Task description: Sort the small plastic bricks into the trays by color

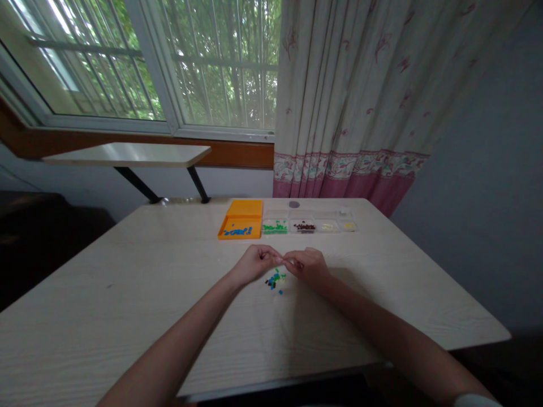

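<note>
My left hand [257, 262] and my right hand [309, 264] meet fingertip to fingertip over the middle of the table. Both are closed in a pinch. Whatever lies between the fingertips is too small to make out. Just below them on the tabletop is a small loose pile of tiny pieces [275, 280] in blue, green, dark brown and pale yellow. Beyond the hands stands an open orange box [220, 230] with blue pieces [238, 230] in it. To its right, clear boxes hold green pieces [275, 227], dark brown pieces [305, 226] and pale yellow pieces [328, 227].
The pale wood-grain table [127, 316] reaches from my body to the wall. A grey round object [294, 204] lies near its back edge. At the back left a raised white shelf [131, 154] stands on black legs. A patterned curtain [348, 102] hangs behind the table beside a barred window.
</note>
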### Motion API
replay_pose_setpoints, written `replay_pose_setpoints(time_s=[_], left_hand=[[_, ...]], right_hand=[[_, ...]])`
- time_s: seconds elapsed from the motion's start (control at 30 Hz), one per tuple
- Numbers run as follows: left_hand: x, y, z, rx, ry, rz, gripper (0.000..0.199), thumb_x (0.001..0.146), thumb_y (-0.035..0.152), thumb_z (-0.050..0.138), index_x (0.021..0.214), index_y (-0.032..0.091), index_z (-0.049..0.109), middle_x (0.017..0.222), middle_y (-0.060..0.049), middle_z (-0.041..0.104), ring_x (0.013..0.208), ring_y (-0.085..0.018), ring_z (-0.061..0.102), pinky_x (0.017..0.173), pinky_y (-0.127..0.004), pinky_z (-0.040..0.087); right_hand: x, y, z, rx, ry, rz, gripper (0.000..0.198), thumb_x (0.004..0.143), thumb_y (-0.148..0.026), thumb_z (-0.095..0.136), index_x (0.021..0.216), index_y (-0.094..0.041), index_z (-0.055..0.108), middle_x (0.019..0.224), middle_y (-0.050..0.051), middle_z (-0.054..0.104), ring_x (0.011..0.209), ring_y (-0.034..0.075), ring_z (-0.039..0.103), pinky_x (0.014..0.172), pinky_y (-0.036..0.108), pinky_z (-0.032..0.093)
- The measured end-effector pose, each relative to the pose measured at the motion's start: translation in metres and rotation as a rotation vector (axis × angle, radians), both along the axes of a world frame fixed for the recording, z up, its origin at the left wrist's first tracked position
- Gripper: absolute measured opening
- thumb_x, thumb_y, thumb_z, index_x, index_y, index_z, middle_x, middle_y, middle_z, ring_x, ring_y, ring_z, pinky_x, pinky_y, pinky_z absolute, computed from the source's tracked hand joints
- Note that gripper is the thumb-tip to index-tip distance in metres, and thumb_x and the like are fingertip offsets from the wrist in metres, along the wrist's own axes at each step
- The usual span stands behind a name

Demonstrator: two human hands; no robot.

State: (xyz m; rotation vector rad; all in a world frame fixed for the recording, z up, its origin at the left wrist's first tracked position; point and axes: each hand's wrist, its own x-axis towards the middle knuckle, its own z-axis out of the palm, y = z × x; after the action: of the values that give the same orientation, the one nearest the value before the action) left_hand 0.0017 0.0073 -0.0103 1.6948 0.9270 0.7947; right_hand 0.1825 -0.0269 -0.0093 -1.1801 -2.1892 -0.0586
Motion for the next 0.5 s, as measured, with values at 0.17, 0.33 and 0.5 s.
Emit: replay_pose_setpoints(time_s=[0.17,0.33,0.5], left_hand=[[0.0,-0.004,0.005,0.004,0.022,0.009,0.037,0.064,0.044,0.061,0.072,0.008,0.062,0.044,0.007,0.032,0.042,-0.002,0.022,0.04,-0.016,0.015],[0.0,-0.005,0.01,-0.007,0.035,0.005,0.037,0.064,0.045,0.06,0.071,0.008,0.062,0.043,0.008,0.027,0.042,-0.003,0.019,0.04,-0.017,0.012],[-0.008,-0.001,0.014,0.082,0.159,0.058,0.033,0.069,0.042,0.055,0.075,0.01,0.063,0.044,0.007,0.03,0.041,-0.004,0.022,0.04,-0.018,0.014]], right_hand=[[-0.001,-0.002,0.002,0.042,0.008,0.018,0.023,0.081,-0.033,0.045,0.079,-0.021,0.064,0.054,-0.001,0.062,0.049,0.007,0.051,0.059,0.022,0.03],[-0.003,-0.001,-0.001,0.132,0.067,0.023,0.018,0.078,-0.03,0.049,0.075,-0.021,0.065,0.05,-0.002,0.059,0.045,0.007,0.049,0.057,0.021,0.031],[0.012,0.009,0.009,0.126,0.313,-0.033,0.017,0.075,-0.032,0.054,0.073,-0.019,0.065,0.043,-0.004,0.05,0.042,0.006,0.043,0.05,0.018,0.034]])
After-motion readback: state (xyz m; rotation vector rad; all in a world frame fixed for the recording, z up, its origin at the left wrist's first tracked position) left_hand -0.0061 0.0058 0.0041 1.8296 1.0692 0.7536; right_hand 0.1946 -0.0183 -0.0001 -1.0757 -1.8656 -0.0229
